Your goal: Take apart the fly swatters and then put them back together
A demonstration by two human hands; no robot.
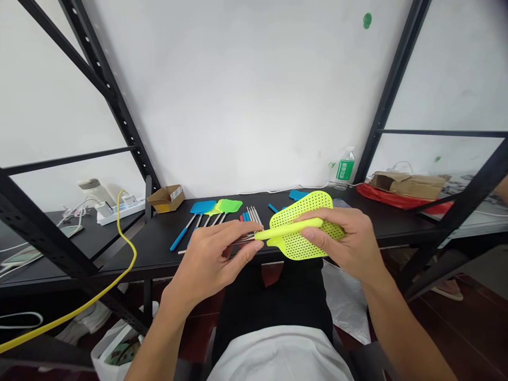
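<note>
In the head view, my right hand (343,238) grips a yellow-green fly swatter, its thumb on the smooth handle (288,229) and its fingers behind. The perforated swatter head (299,247) lies just behind that handle. My left hand (226,243) pinches the thin metal rod (246,239) where it meets the handle; whether one or two rods are held I cannot tell. On the table beyond my left hand lie blue swatters (203,207) and green swatters (230,206). Metal rods with red and blue ends (254,215) lie in a row beyond my hands.
A small open cardboard box (166,199) stands at the back left of the black table (130,248). A water bottle (345,169) is at the back right. A yellow cable (127,264) hangs at the left. Black metal uprights (391,95) flank the table.
</note>
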